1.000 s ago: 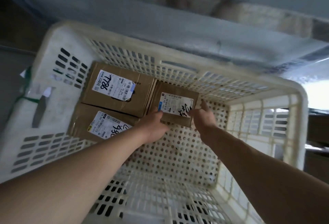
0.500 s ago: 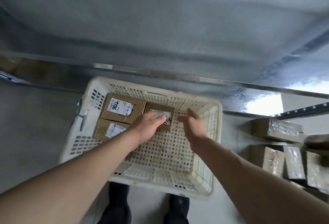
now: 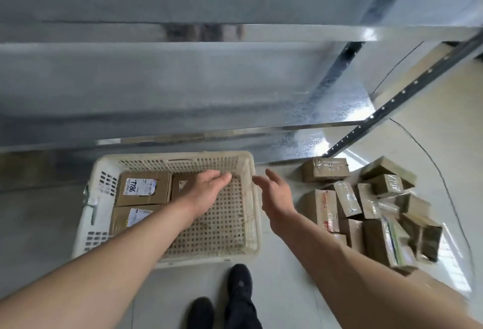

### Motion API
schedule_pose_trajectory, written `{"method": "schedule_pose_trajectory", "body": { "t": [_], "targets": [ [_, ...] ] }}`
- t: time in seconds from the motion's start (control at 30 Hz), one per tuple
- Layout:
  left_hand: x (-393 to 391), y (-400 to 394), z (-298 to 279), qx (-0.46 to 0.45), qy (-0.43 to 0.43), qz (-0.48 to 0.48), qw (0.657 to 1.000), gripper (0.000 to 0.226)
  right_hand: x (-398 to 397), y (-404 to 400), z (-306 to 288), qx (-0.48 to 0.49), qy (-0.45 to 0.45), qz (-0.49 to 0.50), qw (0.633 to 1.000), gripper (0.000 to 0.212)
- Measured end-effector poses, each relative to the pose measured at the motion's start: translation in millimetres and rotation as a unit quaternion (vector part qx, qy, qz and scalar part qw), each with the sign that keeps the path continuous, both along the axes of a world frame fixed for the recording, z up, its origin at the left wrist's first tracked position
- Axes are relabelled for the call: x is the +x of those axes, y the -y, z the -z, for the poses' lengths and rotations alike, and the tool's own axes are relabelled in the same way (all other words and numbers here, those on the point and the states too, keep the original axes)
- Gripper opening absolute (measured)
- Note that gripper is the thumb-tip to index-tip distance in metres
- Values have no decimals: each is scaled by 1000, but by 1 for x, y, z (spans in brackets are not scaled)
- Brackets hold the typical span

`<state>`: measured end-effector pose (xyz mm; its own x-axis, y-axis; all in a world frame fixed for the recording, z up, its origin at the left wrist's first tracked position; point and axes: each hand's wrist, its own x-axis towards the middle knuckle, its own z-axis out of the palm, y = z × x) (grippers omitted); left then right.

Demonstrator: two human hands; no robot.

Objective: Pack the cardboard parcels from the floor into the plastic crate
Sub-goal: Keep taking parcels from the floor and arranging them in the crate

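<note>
Three parcels (image 3: 142, 188) lay in the crate (image 3: 98, 187). Both hands, left (image 3: 206, 189) and right (image 3: 275, 196), hovered empty, fingers loosely spread. More boxes (image 3: 366, 203) sat right.

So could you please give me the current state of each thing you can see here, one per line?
Crate: on the floor, partly filled, right half bare.
Labelled parcel: flat in the crate's far-left corner, label up.
Second parcel: flat in the crate, partly hidden by the forearm.
Third parcel: in the crate, mostly hidden by the left hand.
Left hand: open, empty, over the crate.
Right hand: open, empty.
Parcel pile: jumbled on the floor, unpacked.
</note>
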<state>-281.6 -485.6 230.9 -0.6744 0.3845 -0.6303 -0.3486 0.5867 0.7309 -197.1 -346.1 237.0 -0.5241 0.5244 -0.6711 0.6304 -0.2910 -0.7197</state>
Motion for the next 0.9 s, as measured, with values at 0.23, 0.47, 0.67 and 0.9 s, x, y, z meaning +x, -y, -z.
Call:
{"method": "schedule_pose_trajectory", "body": {
  "t": [0.23,0.47,0.67,0.9],
  "targets": [
    [56,-50,-36,8,-17,95,995,51,80,-46,-25,47,-24,92,994,65],
    [113,-135,-61,23,-28,136,990,47,148,-117,-38,60,-50,139,987,62],
    [167,-221,-63,6,-26,127,991,52,206,-204,-37,48,-50,141,988,29],
    [212,-305,-66,10,-8,101,995,25,254,-306,-30,52,-48,114,991,45]
  ]
}}
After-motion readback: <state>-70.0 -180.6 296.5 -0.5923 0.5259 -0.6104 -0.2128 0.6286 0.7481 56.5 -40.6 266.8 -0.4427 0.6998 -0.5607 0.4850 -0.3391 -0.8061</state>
